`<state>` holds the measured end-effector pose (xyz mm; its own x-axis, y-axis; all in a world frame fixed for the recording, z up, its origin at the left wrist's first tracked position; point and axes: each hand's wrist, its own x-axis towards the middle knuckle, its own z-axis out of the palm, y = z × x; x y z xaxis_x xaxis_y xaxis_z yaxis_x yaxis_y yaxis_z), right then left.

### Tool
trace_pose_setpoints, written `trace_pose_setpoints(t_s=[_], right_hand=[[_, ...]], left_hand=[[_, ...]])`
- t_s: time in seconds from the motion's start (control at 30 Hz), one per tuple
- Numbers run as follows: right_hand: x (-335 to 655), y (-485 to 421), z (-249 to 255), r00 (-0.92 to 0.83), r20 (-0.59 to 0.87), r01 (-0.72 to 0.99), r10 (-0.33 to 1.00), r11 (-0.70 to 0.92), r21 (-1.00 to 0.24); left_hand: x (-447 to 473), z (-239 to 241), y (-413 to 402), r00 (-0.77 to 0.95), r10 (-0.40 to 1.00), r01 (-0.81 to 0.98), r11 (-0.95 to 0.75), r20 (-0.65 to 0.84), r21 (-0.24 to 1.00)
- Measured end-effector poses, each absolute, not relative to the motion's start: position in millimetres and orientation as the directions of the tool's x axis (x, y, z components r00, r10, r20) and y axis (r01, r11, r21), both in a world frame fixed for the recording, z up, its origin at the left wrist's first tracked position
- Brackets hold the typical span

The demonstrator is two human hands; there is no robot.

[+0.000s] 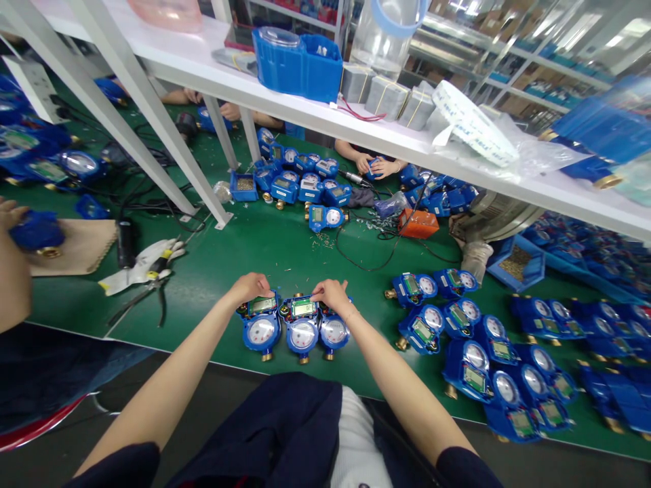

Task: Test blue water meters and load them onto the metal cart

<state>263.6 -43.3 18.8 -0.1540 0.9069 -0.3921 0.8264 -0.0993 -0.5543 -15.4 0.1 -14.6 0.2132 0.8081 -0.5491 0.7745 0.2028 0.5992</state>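
Observation:
Three blue water meters with round white dials stand in a row before me, their electronics compartments uncovered. At the upper edge of the left water meter (pixel 261 330), my left hand (pixel 248 287) has its fingers bent together over the green circuit board with its display. The middle water meter (pixel 302 333) shows lit digits on its display. My right hand (pixel 331 295) is closed, its fingertips between the middle meter's display and the right water meter (pixel 334 332), whose upper part it covers. Whatever small thing either hand pinches is hidden by the fingers.
More open meters (pixel 426 327) are grouped to my right, and others (pixel 300 186) at the back. A white shelf (pixel 213 71) crosses above the green bench (pixel 244 251). Pliers (pixel 157 271) and a glove (pixel 137 266) lie left. Co-workers' hands (pixel 376 165) work opposite and at far left.

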Motion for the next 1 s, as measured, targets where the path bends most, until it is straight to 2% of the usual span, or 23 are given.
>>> trace_pose_setpoints(t_s=[1.0], right_hand=[[262.9,-43.7,21.9,-0.130,-0.422,0.834,0.897,-0.131,-0.536]], left_hand=[[-14.8,-9.7,-0.3,0.212,0.809,0.788,0.190,-0.548,0.586]])
